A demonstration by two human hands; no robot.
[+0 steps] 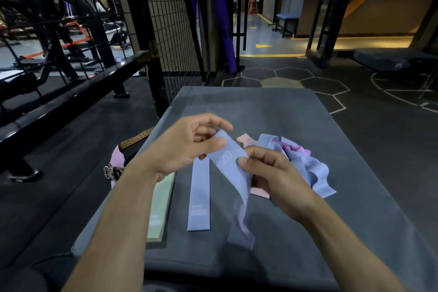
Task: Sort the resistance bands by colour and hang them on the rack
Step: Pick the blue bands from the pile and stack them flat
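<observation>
Both hands, my left hand (189, 147) and right hand (272, 173), pinch with curled fingers a blue band (233, 173) above the grey mat (296, 125), beside sorted green band (160, 206) and blue strip (199, 197).

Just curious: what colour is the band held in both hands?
Light blue band, with pale lettering; the head view shows it.
</observation>
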